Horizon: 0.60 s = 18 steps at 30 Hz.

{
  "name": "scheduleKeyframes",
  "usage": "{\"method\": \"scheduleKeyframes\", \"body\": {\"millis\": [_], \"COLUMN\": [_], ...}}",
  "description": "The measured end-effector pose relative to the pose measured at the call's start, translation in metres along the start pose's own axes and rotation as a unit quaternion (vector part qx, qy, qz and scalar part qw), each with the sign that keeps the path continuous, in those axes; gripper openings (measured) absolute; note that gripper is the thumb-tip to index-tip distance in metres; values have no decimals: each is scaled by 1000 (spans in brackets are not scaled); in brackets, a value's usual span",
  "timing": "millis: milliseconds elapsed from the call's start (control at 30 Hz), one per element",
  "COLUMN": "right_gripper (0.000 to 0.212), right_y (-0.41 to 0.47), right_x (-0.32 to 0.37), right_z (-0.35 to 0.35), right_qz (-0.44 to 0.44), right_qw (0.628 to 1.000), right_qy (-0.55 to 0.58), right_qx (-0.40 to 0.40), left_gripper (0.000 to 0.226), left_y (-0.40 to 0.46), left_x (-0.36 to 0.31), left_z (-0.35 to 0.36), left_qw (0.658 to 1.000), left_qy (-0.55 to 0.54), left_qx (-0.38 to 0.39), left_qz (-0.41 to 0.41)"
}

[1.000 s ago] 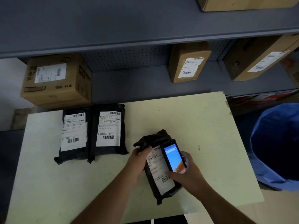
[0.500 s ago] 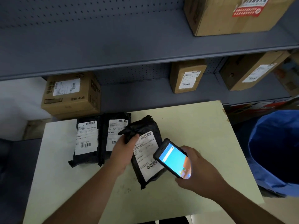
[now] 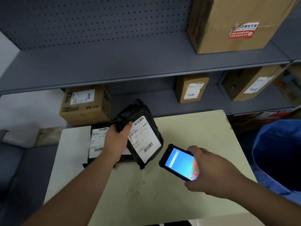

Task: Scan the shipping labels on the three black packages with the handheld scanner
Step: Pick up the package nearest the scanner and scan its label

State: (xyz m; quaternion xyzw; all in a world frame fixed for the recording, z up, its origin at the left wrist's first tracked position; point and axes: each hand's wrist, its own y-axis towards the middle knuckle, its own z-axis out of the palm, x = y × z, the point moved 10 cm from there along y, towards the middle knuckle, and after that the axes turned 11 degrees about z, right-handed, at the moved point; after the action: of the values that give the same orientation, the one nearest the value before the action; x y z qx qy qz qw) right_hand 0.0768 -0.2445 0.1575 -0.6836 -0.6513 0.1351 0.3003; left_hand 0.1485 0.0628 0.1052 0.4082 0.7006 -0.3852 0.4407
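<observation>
Holding black package [image 3: 138, 128] aloft mid-frame, left hand [image 3: 116, 141] clamped on its bunched top, label facing up. Right hand [image 3: 210, 173] wrapped around scanner [image 3: 178, 162], lower right. Scan count cannot tell; another labelled package [image 3: 97, 141] lies on table [image 3: 187, 144]. Since earlier: package raised, moved toward others, scanner drawn away.

Left hand [image 3: 116, 141] covering most of the second black package [image 3: 97, 141], third package lying hidden behind it, label print too small to read, blue bin [image 3: 276, 154] running off the right edge.
</observation>
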Motion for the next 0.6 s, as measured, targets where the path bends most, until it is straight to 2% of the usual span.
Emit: {"method": "scheduleKeyframes", "body": {"millis": [133, 267, 467, 600], "right_gripper": [62, 57, 57, 52], "right_y": [-7, -10, -11, -12], "right_x": [1, -1, 8, 15], "right_z": [-9, -11, -6, -3], "right_qz": [25, 47, 63, 63], "right_qw": [1000, 999, 997, 997], "right_qy": [11, 24, 27, 26], "right_qx": [8, 10, 27, 28], "left_gripper": [15, 31, 20, 25], "left_y": [8, 10, 7, 7], "left_x": [-8, -11, -15, -15], "left_z": [-8, -9, -3, -3], "left_qw": [1000, 999, 999, 999], "left_qy": [-16, -23, -24, -26], "left_qx": [0, 2, 13, 10], "left_qz": [10, 23, 30, 39]}}
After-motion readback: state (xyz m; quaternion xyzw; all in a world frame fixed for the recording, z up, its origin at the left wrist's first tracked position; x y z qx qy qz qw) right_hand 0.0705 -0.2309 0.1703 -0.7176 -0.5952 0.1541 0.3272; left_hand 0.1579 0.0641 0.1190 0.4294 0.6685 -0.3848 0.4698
